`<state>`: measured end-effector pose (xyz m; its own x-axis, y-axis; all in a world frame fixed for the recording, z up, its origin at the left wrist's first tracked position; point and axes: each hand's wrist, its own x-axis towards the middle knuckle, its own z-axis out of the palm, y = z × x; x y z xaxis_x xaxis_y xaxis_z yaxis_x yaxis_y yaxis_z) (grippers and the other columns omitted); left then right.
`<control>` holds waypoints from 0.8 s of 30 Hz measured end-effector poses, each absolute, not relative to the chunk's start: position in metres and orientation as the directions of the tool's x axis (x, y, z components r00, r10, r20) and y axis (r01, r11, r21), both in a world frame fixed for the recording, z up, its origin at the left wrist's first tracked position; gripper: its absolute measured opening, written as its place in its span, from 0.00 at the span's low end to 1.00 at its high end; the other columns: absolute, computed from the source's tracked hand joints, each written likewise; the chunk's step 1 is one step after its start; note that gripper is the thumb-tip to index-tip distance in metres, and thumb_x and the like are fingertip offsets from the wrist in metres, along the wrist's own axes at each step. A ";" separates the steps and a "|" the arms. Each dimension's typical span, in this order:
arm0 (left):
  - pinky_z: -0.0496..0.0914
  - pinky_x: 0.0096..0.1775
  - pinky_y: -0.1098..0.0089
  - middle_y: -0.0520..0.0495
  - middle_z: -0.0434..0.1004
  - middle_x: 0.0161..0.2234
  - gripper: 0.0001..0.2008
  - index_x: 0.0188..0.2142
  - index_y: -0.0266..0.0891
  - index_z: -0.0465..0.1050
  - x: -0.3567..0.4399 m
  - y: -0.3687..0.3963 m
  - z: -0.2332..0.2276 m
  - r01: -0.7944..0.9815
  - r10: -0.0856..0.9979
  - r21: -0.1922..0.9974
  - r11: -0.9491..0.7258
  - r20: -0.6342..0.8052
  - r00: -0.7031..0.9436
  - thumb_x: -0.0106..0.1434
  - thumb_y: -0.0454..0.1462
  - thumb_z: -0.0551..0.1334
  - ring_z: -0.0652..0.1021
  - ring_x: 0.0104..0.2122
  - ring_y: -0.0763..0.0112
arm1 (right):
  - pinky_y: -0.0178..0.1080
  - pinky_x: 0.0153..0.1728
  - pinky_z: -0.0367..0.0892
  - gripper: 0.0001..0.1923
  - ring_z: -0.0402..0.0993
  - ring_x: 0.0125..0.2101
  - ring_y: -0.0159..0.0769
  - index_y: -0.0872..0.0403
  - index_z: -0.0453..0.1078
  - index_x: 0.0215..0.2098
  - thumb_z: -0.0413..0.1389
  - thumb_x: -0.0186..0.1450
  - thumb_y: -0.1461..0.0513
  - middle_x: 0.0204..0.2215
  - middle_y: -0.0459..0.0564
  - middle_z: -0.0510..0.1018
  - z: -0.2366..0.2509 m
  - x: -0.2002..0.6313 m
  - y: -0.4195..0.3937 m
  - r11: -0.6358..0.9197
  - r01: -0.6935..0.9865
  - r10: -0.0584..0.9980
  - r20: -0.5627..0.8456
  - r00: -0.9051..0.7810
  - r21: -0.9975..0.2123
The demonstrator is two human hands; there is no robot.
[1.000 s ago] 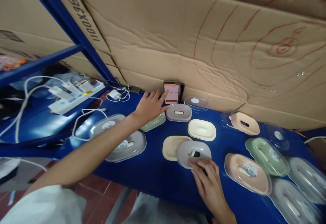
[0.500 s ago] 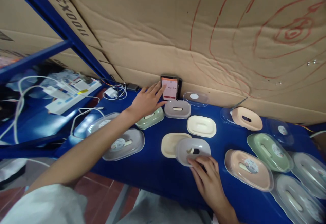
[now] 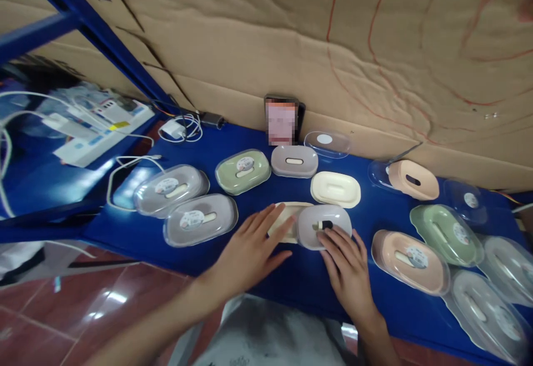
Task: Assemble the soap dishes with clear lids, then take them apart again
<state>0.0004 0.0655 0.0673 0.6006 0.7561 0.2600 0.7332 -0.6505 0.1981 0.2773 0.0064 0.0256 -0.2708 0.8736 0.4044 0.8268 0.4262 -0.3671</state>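
In the middle of the table lies a cream oval dish [image 3: 287,227], partly under a grey oval dish [image 3: 306,224] that has a dark slot with a pale strip in it. My right hand [image 3: 347,255] has its fingers over the front right edge of the grey dish, thumb below, gripping it there. Over the left part of the cream dish hovers or rests my left hand [image 3: 256,246], fingers spread; I cannot tell whether it touches. Just behind them sit a second cream dish [image 3: 335,189] and another grey dish [image 3: 294,161].
Left are a lidded green dish [image 3: 242,173] and two lidded grey dishes [image 3: 200,219]. Right stand peach dishes [image 3: 414,179], a green one [image 3: 447,235] and more grey ones. A phone [image 3: 282,121] leans on the cardboard wall [image 3: 233,49] beside a clear lid [image 3: 327,144].
My left hand has come down from the phone to the cream dish. The right hand stays at the grey dish. The view has shifted slightly.
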 end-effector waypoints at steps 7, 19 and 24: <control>0.78 0.62 0.49 0.31 0.64 0.73 0.37 0.78 0.46 0.50 0.003 0.045 0.024 0.692 0.874 0.536 -0.484 0.267 0.406 0.76 0.40 0.65 0.75 0.67 0.50 | 0.54 0.69 0.56 0.19 0.76 0.61 0.43 0.48 0.73 0.64 0.58 0.77 0.66 0.59 0.51 0.82 0.037 0.265 0.015 0.375 0.857 0.884 0.415 -0.215 -0.354; 0.78 0.63 0.43 0.28 0.64 0.72 0.25 0.66 0.42 0.70 -0.001 0.051 0.024 0.643 0.810 0.493 -0.586 0.376 0.450 0.72 0.37 0.70 0.72 0.69 0.41 | 0.53 0.67 0.55 0.24 0.75 0.62 0.42 0.49 0.71 0.67 0.51 0.77 0.70 0.62 0.50 0.81 0.058 0.238 0.028 0.575 0.773 0.818 0.193 -0.542 -0.269; 0.77 0.63 0.43 0.29 0.63 0.73 0.25 0.66 0.44 0.70 -0.001 0.052 0.019 0.624 0.839 0.561 -0.544 0.359 0.409 0.72 0.37 0.69 0.73 0.69 0.42 | 0.50 0.61 0.67 0.21 0.78 0.59 0.43 0.49 0.71 0.67 0.53 0.79 0.65 0.61 0.52 0.82 0.088 0.256 0.061 0.667 0.724 0.745 0.179 -0.643 -0.176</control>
<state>-0.0006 0.0516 0.0186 0.4093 0.8388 0.3589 0.6241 -0.5443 0.5605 0.2563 0.0610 0.0884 -0.6431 0.7447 0.1785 0.7238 0.6673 -0.1759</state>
